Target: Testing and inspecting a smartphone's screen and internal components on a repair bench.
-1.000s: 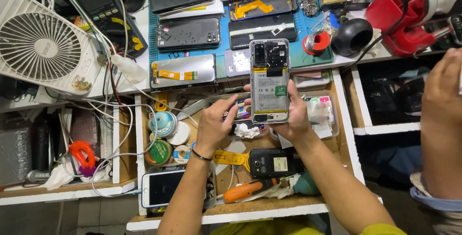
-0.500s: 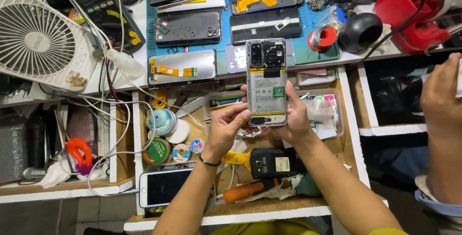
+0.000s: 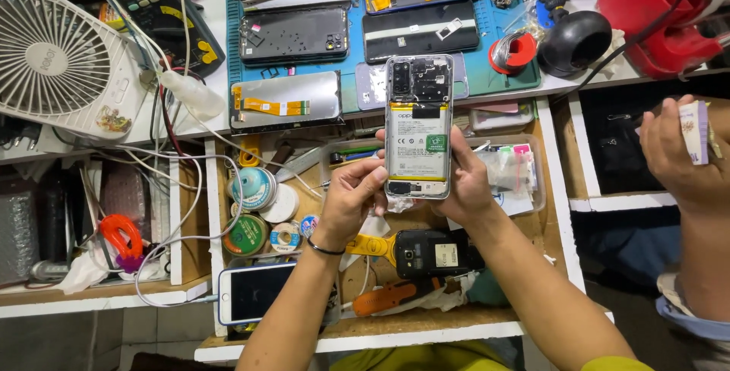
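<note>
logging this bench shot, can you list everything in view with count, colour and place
opened phone: 1, back off, white battery showing, held up over the drawer
fan: 1, white, top left
meter: 1, black with yellow trim, right of the fan
mat: 1, blue, top centre of the bench
phone parts: several dark panels and frames, on the mat
solder reel: 1, red, right end of the mat
red tool: 1, top right
tape rolls: several, blue, green and white, drawer left
white phone: 1, dark screen, drawer front left
black phone: 1, drawer, below the hands
other person's hand: 1, far right, holding a small white item
left hand: at the opened phone's lower left
right hand: behind the opened phone's right side
</note>
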